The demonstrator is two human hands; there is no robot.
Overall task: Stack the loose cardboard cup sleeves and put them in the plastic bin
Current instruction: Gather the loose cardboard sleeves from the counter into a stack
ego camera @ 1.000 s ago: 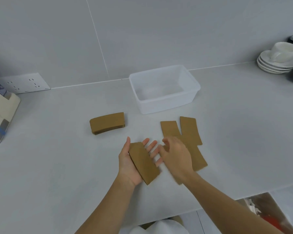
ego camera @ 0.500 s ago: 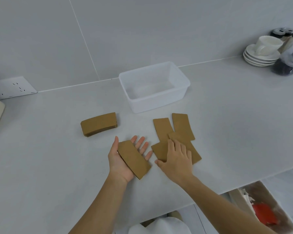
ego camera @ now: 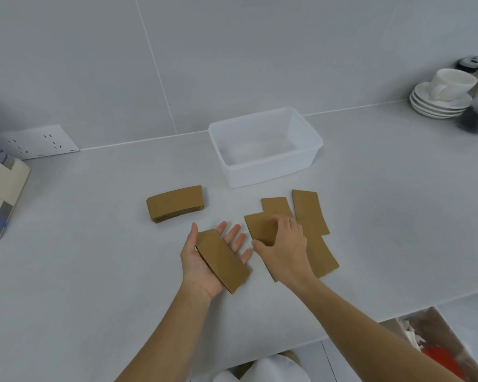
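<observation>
Grey countertop [ego camera: 94, 244] meets a tiled wall; the plastic bin [ego camera: 265, 172] stands empty near that wall. We rest a small stack of sleeves [ego camera: 222, 261] on our left hand [ego camera: 207, 257], palm up, fingers spread. Our right hand [ego camera: 284, 244] pinches one loose sleeve [ego camera: 260, 227] at its edge, lifting it from the loose pile [ego camera: 312, 216]. A finished stack [ego camera: 175, 203] lies well left of the pile. We judge the task roughly half done: several sleeves need stacking, and nothing is binned. Clear surface lies between hands and bin; the counter's front edge runs close behind the wrists.
</observation>
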